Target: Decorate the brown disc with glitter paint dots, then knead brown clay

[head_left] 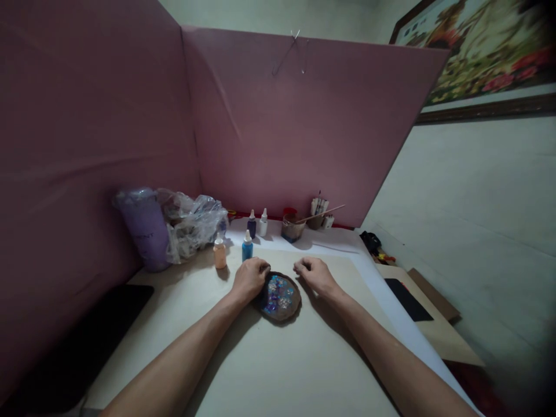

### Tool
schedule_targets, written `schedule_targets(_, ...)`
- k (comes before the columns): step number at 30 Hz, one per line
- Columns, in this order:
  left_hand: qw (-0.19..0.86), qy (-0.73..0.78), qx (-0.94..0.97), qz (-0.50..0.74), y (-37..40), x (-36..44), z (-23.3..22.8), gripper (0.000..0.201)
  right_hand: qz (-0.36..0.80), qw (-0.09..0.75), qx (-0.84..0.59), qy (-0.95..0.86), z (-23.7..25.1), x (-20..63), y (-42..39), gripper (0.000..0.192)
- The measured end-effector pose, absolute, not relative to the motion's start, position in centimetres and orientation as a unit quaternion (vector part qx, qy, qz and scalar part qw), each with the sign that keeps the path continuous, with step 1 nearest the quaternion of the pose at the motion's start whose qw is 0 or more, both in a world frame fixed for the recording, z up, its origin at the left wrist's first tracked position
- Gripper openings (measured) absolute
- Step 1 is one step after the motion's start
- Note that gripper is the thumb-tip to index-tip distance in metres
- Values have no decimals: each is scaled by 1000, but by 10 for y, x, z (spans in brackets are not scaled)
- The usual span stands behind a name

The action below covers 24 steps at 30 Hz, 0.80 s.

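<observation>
The round slice (280,297) looks like wood with a rough brown rim; its face carries a glossy blue and purple coat with pale flecks. It lies on a matt, smooth paper sheet (278,365) over the worktop. Behind the slice stand small plastic bottles (247,246), smooth and slightly shiny. Left of them, a crinkled clear plastic bag (193,223) glints. The pink screen (299,127) behind looks matt.

Both forearms are bare, no sleeves in view, and the left hand (251,278) and right hand (313,274) seemingly wear no rings or gloves.
</observation>
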<state>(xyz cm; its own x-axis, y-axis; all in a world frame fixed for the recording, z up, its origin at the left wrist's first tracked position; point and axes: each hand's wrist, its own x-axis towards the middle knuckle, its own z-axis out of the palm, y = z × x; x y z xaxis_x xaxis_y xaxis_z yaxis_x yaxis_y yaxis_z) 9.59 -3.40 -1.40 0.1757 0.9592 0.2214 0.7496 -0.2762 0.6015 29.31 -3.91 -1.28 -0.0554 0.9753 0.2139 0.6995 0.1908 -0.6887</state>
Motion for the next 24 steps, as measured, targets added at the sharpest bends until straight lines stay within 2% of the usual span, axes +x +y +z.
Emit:
schedule_targets(8, 158, 585, 743, 286, -39, 94, -11, 21, 109, 255, -638, -718, -13, 293, -67, 34)
schedule_targets(16, 157, 588, 741, 283, -40, 93, -12, 22, 94, 254, -656, -705, -15, 282, -72, 18)
schedule_targets(21, 154, 588, 743, 281, -39, 93, -13, 21, 72, 255, -654, -709, -15, 280, -74, 19)
schedule_targets(24, 155, 589, 742, 279, -40, 93, -13, 21, 101, 250, -652, -709, -12, 283, -72, 22)
